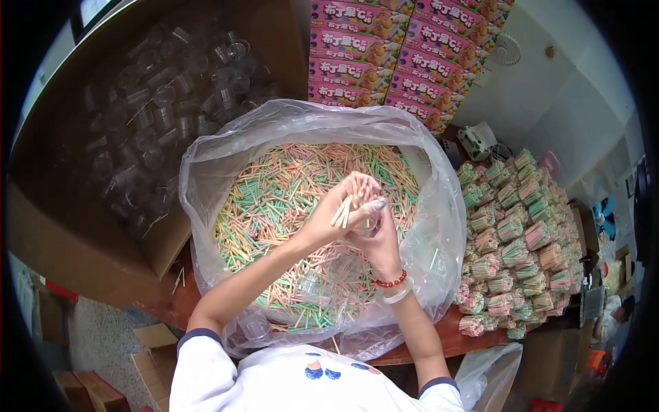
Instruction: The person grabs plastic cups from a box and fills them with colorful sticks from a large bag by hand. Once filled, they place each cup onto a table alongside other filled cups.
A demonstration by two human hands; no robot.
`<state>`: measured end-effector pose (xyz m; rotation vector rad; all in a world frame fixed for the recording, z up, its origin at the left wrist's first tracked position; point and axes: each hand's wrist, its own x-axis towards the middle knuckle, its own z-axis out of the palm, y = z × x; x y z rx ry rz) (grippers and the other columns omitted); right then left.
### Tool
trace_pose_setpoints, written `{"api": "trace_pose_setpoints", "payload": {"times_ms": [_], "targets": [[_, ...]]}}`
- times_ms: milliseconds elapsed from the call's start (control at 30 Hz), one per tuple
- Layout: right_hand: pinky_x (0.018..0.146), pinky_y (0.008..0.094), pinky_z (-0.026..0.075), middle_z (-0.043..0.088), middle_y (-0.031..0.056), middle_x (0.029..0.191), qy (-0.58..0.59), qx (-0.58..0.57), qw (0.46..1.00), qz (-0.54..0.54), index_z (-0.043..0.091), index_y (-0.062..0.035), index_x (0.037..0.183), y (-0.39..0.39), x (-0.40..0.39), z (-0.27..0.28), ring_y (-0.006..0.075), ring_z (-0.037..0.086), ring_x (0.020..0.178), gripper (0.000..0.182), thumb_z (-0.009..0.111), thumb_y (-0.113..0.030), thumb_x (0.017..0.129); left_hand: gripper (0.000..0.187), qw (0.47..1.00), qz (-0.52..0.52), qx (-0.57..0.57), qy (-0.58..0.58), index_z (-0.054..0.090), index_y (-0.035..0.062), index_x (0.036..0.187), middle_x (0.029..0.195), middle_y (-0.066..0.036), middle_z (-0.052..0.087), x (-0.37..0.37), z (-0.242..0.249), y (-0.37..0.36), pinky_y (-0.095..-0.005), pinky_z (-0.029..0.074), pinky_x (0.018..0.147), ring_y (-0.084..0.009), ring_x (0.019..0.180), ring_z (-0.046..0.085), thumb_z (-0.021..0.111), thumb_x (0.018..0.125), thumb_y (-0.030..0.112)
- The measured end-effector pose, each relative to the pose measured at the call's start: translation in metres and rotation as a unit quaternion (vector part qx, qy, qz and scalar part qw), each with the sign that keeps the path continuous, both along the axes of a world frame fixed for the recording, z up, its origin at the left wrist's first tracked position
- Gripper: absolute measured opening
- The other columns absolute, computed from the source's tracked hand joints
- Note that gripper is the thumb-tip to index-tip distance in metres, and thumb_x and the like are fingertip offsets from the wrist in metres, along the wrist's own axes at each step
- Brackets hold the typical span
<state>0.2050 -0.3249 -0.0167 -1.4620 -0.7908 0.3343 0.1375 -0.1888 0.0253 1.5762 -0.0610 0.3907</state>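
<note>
My left hand (338, 209) is closed around a small bunch of pastel sticks (343, 214), whose pale ends poke out below the fingers. Against it, my right hand (379, 237) is curled around what looks like a clear plastic cup (369, 225), mostly hidden by the fingers. Both hands are above a large clear plastic bag (446, 199), opened wide and filled with loose pink, green and yellow sticks (274, 185). Several clear plastic cups (322, 281) lie on the sticks nearest my body.
At the left stands a big cardboard box (75, 254) holding many clear cups (165, 96). Pink printed boxes (357, 51) are stacked behind the bag. To the right, bundled sticks (515, 233) form a tall pile on the reddish table (449, 333).
</note>
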Motion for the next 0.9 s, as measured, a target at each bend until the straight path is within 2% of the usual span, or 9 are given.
{"api": "trace_pose_setpoints", "payload": {"times_ms": [133,200,233,267,333,467,700,767,900], "targets": [[0.094,0.0304,0.054,0.064,0.0076,0.119,0.153,0.061,0.986,0.010,0.047,-0.0046,0.135,-0.019,0.001,0.002,0.0141,0.065,0.109,0.071,0.087,0.003,0.076,0.062,0.999,-0.019,0.004,0.043,0.041,0.0130,0.156,0.159,-0.012,0.043,-0.018,0.009,0.039,-0.0465,0.031,0.121,-0.0252,0.149,0.038,0.056,0.102,0.039],[0.095,0.0308,0.054,0.061,0.0075,0.123,0.109,0.044,0.993,-0.021,0.046,-0.0042,0.137,-0.039,0.008,0.004,0.0143,0.063,0.112,0.072,0.086,0.004,0.078,0.071,0.963,0.010,0.266,0.049,0.037,0.0145,0.158,0.164,-0.013,0.038,-0.031,0.003,0.077,-0.0521,0.023,0.126,-0.0319,0.155,0.029,0.062,0.095,0.036],[0.095,0.0310,0.054,0.060,0.0075,0.125,0.098,0.048,0.993,-0.043,0.046,-0.0045,0.137,-0.047,0.011,0.002,0.0145,0.062,0.113,0.073,0.086,0.004,0.077,0.088,0.891,0.037,0.448,0.064,0.032,0.0161,0.161,0.166,-0.014,0.033,-0.037,-0.006,0.092,-0.0550,0.014,0.129,-0.0363,0.158,0.019,0.071,0.083,0.027],[0.096,0.0304,0.054,0.060,0.0051,0.126,0.111,0.065,0.990,-0.063,0.048,-0.0049,0.139,-0.054,0.012,-0.001,0.0151,0.063,0.111,0.073,0.084,0.006,0.077,0.088,0.890,0.037,0.450,0.065,0.032,0.0161,0.161,0.166,-0.014,0.033,-0.035,-0.018,0.097,-0.0550,0.014,0.129,-0.0363,0.158,0.019,0.071,0.083,0.027],[0.096,0.0299,0.053,0.059,0.0049,0.127,0.118,0.063,0.989,-0.071,0.049,-0.0050,0.139,-0.064,0.011,0.005,0.0148,0.062,0.110,0.073,0.085,0.005,0.077,0.104,0.726,-0.014,0.671,0.151,0.027,0.0173,0.162,0.168,-0.014,0.028,-0.031,-0.033,0.102,-0.0563,0.009,0.131,-0.0380,0.159,0.012,0.076,0.071,0.015],[0.092,0.0272,0.052,0.058,0.0039,0.128,0.127,0.061,0.987,-0.076,0.050,-0.0051,0.137,-0.068,0.008,0.002,0.0117,0.060,0.103,0.071,0.084,0.005,0.077,0.112,0.718,-0.051,0.687,0.104,0.027,0.0167,0.162,0.168,-0.012,0.029,0.017,-0.051,0.123,-0.0550,0.007,0.132,-0.0334,0.160,0.012,0.078,0.063,0.007],[0.091,0.0263,0.051,0.058,0.0048,0.130,0.156,0.060,0.984,-0.069,0.049,-0.0054,0.136,-0.069,0.009,-0.008,0.0096,0.059,0.100,0.069,0.083,0.008,0.077,0.099,0.770,0.017,0.627,0.116,0.040,0.0083,0.153,0.143,-0.018,0.050,0.018,-0.062,0.123,-0.0500,0.028,0.125,-0.0345,0.140,0.045,0.084,0.065,0.012],[0.092,0.0265,0.052,0.058,0.0052,0.130,0.166,0.059,0.982,-0.068,0.049,-0.0052,0.136,-0.071,0.007,-0.008,0.0100,0.060,0.101,0.069,0.083,0.008,0.077,0.098,0.805,-0.002,0.577,0.135,0.040,0.0095,0.154,0.142,-0.018,0.051,0.004,-0.058,0.129,-0.0515,0.028,0.124,-0.0354,0.139,0.045,0.083,0.066,0.013],[0.094,0.0279,0.052,0.058,0.0060,0.132,0.165,0.044,0.983,-0.071,0.049,-0.0043,0.136,-0.081,0.006,-0.003,0.0118,0.060,0.106,0.068,0.082,0.007,0.078,0.107,0.764,-0.077,0.621,0.158,0.031,0.0208,0.161,0.167,-0.013,0.030,-0.023,-0.002,0.100,-0.0543,0.009,0.132,-0.0322,0.159,0.016,0.082,0.067,0.015]]}}
